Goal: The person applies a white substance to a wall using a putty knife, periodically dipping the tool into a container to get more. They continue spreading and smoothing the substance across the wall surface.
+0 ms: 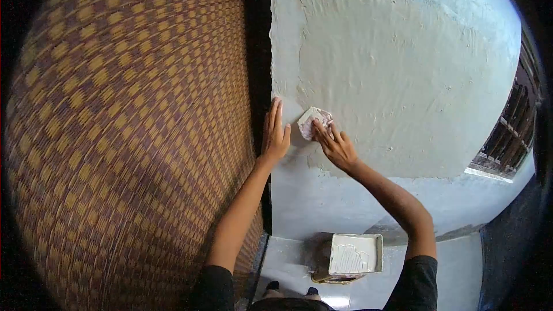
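Checkered woven panel [144, 109], pale glossy floor [455, 265]

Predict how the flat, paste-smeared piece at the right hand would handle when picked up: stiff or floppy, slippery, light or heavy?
The flat piece is probably fairly stiff, since its edges look straight, with no clear bend. It may be slippery, as pale paste smears its face by the right hand. It is likely light, looking thin and small.

I see the mat [132, 121] left of the wall [322, 207], the spreader [305, 131] against it, and a tray [379, 253] (paste [348, 259] inside) near the wall's foot.
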`<state>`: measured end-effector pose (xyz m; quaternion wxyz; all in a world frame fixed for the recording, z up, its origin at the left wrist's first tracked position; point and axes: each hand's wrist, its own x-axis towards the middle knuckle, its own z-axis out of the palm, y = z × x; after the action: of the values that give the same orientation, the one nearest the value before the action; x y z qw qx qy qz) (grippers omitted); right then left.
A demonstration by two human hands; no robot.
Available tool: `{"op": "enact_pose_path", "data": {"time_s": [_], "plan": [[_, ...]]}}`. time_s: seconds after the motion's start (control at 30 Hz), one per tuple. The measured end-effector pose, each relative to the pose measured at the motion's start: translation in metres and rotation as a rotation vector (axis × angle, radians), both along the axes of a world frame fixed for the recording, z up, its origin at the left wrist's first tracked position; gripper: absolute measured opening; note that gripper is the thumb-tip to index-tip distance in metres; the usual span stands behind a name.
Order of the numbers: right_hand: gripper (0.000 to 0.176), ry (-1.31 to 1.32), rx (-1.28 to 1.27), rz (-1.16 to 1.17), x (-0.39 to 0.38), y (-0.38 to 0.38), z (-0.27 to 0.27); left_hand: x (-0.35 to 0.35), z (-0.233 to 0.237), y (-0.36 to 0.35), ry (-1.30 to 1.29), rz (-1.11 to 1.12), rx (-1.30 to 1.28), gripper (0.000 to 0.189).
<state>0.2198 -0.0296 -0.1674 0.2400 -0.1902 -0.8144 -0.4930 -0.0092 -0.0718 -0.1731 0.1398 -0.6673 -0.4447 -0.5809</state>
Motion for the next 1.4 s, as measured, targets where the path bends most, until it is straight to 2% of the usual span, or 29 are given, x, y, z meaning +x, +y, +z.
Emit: {"op": "enact_pose_path", "data": {"time_s": [0.27, 0.43, 0.57, 0.8, 0.87, 0.9, 0.97, 1.0, 1.07, 1.1, 1.13, 1.2, 1.27, 1.4], "plan": [[0.046, -0.192, 0.14, -0.166, 0.0, -0.003, 0.012, -0.001, -0.002, 0.0, -0.034, -0.016, -0.033, 0.067], [0.037, -0.276, 0.205, -0.273, 0.002, -0.009, 0.004, -0.003, -0.001, -0.001, -0.036, -0.023, -0.019, 0.068], [0.035, -0.34, 0.165, -0.328, 0.014, -0.018, -0.002, -0.009, 0.0, -0.004, -0.003, -0.045, -0.055, 0.069], [0.044, -0.345, 0.083, -0.276, 0.051, -0.044, -0.016, -0.009, 0.0, -0.006, 0.061, -0.024, -0.074, 0.071], [0.041, -0.261, -0.071, -0.09, 0.053, -0.054, -0.01, -0.006, 0.0, -0.006, 0.061, -0.016, -0.082, 0.071], [0.041, -0.257, -0.071, -0.094, 0.05, -0.058, -0.005, -0.005, -0.001, -0.004, 0.059, -0.007, -0.089, 0.071], [0.031, -0.102, -0.283, 0.059, 0.037, -0.059, 0.008, -0.005, -0.001, -0.005, 0.071, -0.016, -0.079, 0.071], [0.031, -0.099, -0.282, 0.057, 0.028, -0.058, 0.012, -0.006, -0.001, -0.005, 0.079, -0.022, -0.07, 0.072], [0.02, 0.291, -0.545, 0.063, 0.009, -0.055, 0.021, -0.007, -0.002, -0.004, 0.09, -0.014, -0.077, 0.072], [0.017, 0.429, -0.517, 0.131, 0.0, -0.049, 0.023, -0.007, -0.001, -0.004, 0.097, -0.005, -0.084, 0.072], [0.017, 0.432, -0.514, 0.132, -0.005, -0.041, 0.026, -0.007, -0.001, -0.004, 0.1, -0.006, -0.082, 0.072], [0.02, 0.629, -0.477, 0.274, -0.014, -0.024, 0.03, -0.006, -0.001, -0.007, 0.097, -0.007, -0.083, 0.073], [0.021, 0.678, -0.498, 0.277, -0.017, -0.009, 0.033, -0.006, -0.001, -0.007, 0.089, -0.005, -0.098, 0.073], [0.019, 1.018, -0.415, 0.319, -0.001, -0.006, 0.057, -0.005, -0.002, -0.005, 0.063, -0.022, -0.103, 0.075]]}}
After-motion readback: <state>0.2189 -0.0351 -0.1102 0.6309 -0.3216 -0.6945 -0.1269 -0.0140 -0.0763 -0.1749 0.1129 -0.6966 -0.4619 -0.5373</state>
